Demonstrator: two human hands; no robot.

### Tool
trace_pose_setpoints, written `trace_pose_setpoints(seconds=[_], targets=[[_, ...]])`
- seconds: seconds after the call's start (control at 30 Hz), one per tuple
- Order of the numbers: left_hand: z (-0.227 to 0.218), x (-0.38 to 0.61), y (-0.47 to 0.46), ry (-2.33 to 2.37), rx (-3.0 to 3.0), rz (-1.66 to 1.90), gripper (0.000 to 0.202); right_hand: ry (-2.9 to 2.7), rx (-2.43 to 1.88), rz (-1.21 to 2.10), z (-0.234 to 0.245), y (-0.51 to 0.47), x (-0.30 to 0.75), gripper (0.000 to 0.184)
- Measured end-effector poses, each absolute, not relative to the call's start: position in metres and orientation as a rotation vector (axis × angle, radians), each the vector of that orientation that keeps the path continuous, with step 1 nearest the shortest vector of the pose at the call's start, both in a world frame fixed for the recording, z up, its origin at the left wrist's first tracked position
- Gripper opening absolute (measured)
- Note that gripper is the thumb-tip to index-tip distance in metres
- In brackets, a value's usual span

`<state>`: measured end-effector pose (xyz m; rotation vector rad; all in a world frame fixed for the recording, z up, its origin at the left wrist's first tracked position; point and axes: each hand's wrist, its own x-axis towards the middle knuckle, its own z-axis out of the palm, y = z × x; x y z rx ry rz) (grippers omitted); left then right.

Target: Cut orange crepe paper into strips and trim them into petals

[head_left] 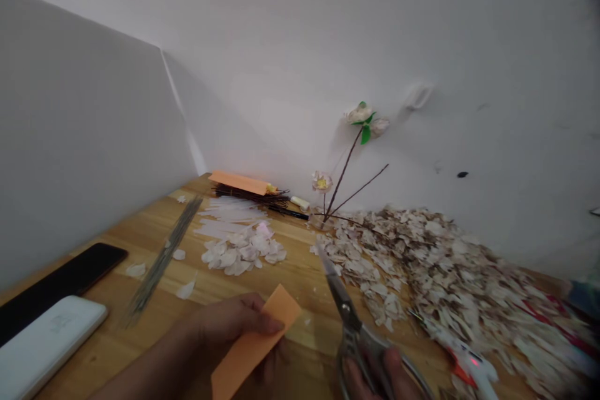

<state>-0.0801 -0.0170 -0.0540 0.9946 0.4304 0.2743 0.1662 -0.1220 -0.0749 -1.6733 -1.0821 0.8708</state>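
My left hand [234, 325] pinches a strip of orange paper [255, 347] between thumb and fingers, low in the view above the wooden table [300, 275]. To its right, my right hand [379, 378] grips the handles of metal scissors [344, 309]. Their blades are closed and point up and away, a short gap from the paper's right edge.
A big heap of pale petal scraps [445, 269] covers the table's right side. A small pile of white petals [241, 253], a bundle of wires [162, 259], an orange packet [239, 182] and a flower branch [344, 165] lie behind. A black phone [60, 281], white power bank [47, 340] and glue gun [469, 365] lie close.
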Motion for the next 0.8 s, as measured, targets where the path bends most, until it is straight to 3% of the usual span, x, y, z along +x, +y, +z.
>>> trace_pose_setpoints(seconds=[0.1, 0.2, 0.33, 0.5, 0.8], targets=[[-0.065, -0.071, -0.017, 0.601, 0.855, 0.493, 0.025, -1.176, -1.784, 0.748, -0.075, -0.110, 0.174, 0.021], [-0.073, -0.064, -0.014, 0.713, 0.779, 0.653, 0.021, -1.260, -1.909, 0.624, -0.077, -0.103, 0.181, 0.033], [-0.073, -0.061, -0.009, 0.823, 0.727, 0.740, 0.025, -1.520, -2.130, 0.452, -0.080, -0.104, 0.182, 0.024], [-0.065, -0.061, -0.010, 0.835, 0.602, 0.692, 0.032, -1.791, -2.243, 0.398, -0.079, -0.107, 0.177, 0.035], [-0.076, -0.051, -0.024, 0.705, 0.606, 0.677, 0.020, -1.758, -2.114, 0.284, -0.084, -0.101, 0.189, 0.030]])
